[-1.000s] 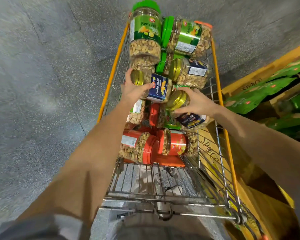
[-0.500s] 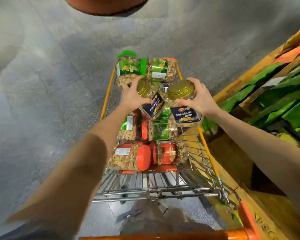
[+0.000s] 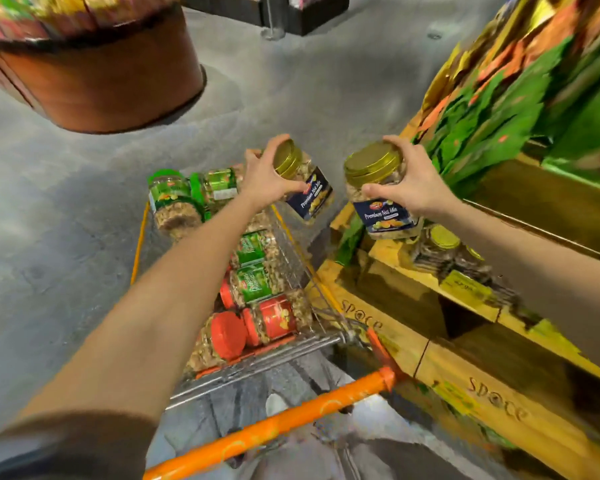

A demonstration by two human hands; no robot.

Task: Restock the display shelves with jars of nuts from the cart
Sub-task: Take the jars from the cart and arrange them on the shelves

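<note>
Left hand: the left hand [image 3: 267, 181] was curled round the neck of the left jar [image 3: 310, 197], thumb toward the camera and fingers over the far edge of its gold lid.
Left jar: it was held in the air above the far right corner of the cart [image 3: 291, 417], tilted, with its lid pointing up and left; its dark blue label read "Premium Nut Mix".
Right hand: the right hand [image 3: 409, 188] gripped the right jar [image 3: 385, 216] just under its gold lid, thumb in front and fingers wrapped over the lid's rim.
Right jar: it was nearly upright, carried the same blue label, and was held clear of the cart, above the near edge of the display shelves [image 3: 395, 336].
Gap: the two jars were near each other but apart.
Cart: a wire basket with an orange handle, standing just beside the shelves on the grey floor [image 3: 49, 237].
Cart load: green-lidded jars [image 3: 172, 199] sat at the far end, green-labelled jars [image 3: 253, 268] lay on their sides in the middle, and red-lidded jars [image 3: 227, 336] lay nearest the handle.
Display shelves: wooden, stamped "space" on the front, with gold-lidded shelf jars [image 3: 442, 242] on a lower level behind a yellow price tag [image 3: 465, 289], and blurred green packets [image 3: 499, 126] higher up.
Background: a round brown display tub [image 3: 101, 81] stood on the floor to the far left.
</note>
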